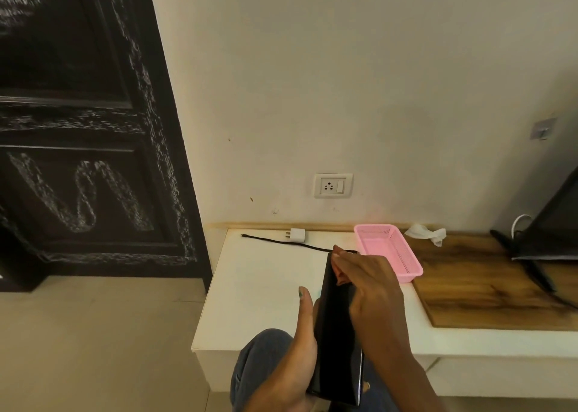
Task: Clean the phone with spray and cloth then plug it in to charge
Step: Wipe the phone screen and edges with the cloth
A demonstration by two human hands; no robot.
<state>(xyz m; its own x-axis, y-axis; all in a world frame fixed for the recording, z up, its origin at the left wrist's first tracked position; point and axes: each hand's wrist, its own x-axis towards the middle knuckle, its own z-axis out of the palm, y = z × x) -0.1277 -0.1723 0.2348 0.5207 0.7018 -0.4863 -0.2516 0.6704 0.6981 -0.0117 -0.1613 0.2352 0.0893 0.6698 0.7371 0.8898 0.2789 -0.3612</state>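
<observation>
I hold a black phone [336, 342] over the near edge of the white counter [262, 286]. My left hand [300, 349] cups its lower left side, thumb up along the edge. My right hand [366, 289] grips the phone's top end from the right, fingers curled over it. A black cable [281, 242] lies along the back of the counter and runs under my right fingers; whether its end is in the phone is hidden. A white charger adapter [297, 235] lies by the wall, below the wall socket [332, 185]. A crumpled white cloth [427, 233] lies on the wooden board. No spray bottle shows.
A pink plastic basket [389, 255] stands just right of my hands. A wooden board [488, 283] covers the counter's right part, with a dark screen [550, 230] and its cables at the far right. A dark door [81, 130] fills the left.
</observation>
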